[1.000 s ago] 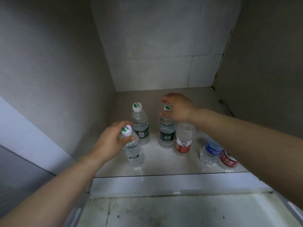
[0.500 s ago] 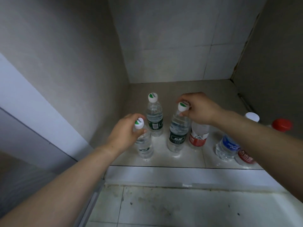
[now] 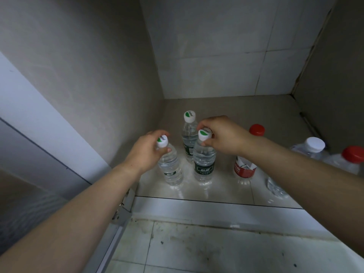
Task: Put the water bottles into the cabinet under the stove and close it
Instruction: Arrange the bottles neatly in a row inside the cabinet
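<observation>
From the head camera, both bare arms reach forward into the open cabinet (image 3: 226,107), whose pale tiled floor carries a row of upright water bottles. The left hand (image 3: 146,152) pinches the neck and white-and-green cap of the small bottle (image 3: 171,166) at the left end of the row, fingers curled round it just under the cap, while the bottle's base rests on the cabinet floor. The right hand (image 3: 222,135) grasps the cap of the dark-labelled bottle (image 3: 203,162) just beside it, thumb and fingers wrapped about the top; this bottle also stands on the floor. Behind these two, near the back left corner, stands a third green-capped bottle (image 3: 189,134), untouched. To the right, partly hidden by the right forearm, is a red-labelled bottle (image 3: 244,168) with a red cap. Farther right stand a white-capped bottle (image 3: 313,146) and another red-capped bottle (image 3: 352,156), close together against the right wall. Nearer the camera, a raised sill (image 3: 216,209) separates the cabinet from the stained floor tiles (image 3: 206,247) below.
</observation>
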Motion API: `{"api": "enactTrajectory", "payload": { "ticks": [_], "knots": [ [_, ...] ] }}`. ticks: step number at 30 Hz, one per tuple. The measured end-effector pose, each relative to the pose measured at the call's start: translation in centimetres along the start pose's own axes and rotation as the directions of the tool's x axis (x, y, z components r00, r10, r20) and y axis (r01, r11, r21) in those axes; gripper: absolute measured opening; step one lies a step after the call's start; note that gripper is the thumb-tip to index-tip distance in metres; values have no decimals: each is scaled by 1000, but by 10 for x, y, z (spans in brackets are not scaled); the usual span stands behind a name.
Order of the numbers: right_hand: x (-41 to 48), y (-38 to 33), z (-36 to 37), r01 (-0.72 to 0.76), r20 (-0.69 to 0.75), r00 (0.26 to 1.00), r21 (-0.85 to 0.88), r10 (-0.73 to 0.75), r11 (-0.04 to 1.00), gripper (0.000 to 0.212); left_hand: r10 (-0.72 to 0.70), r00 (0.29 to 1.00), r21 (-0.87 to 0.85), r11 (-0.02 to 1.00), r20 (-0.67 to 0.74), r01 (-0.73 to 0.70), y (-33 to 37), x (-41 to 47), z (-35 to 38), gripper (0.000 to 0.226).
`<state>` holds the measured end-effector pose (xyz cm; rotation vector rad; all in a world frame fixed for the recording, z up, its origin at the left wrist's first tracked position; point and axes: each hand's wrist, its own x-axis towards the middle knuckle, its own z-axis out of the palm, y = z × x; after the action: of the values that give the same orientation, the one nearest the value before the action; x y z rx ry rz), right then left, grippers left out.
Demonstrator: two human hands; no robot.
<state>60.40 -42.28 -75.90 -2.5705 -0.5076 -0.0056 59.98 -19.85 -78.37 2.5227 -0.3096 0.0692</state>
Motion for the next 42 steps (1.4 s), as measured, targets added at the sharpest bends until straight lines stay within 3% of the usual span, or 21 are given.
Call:
{"api": "enactTrajectory", "payload": {
  "ticks": [10, 14, 18, 20, 24, 32, 42],
  "knots": [
    [10, -5, 11, 9, -30, 1000, 84, -6, 996, 39, 3, 1000, 12, 1000, 2, -3, -12, 8, -4, 38],
    [9, -3, -3, 5, 34, 999, 140, -9, 990, 41, -2, 1000, 21, 1000, 1, 2, -14, 7, 0, 37],
    [32, -1, -21, -42, -126, 989, 275, 80, 960, 34, -7, 1000, 15, 1000, -30, 7, -17, 4, 7, 36],
    [51, -1, -18, -43, -108, 991, 295, 78, 955, 36, -8, 999, 8, 1000, -44, 9, -16, 2, 8, 36],
    [72, 6, 3, -71, 79, 996, 255, 52, 964, 46, -20, 999, 2, 1000, -25, 20, -15, 0, 6, 38],
    [42, 35, -15, -70, -115, 989, 219, 97, 973, 34, -8, 999, 52, 999, -43, 11, -9, -1, 4, 49],
    [-1, 46, -45, -132, -79, 987, 96, 140, 987, 37, 138, 989, 162, 978, -46, -129, 43, 10, -2, 56]
  ]
}}
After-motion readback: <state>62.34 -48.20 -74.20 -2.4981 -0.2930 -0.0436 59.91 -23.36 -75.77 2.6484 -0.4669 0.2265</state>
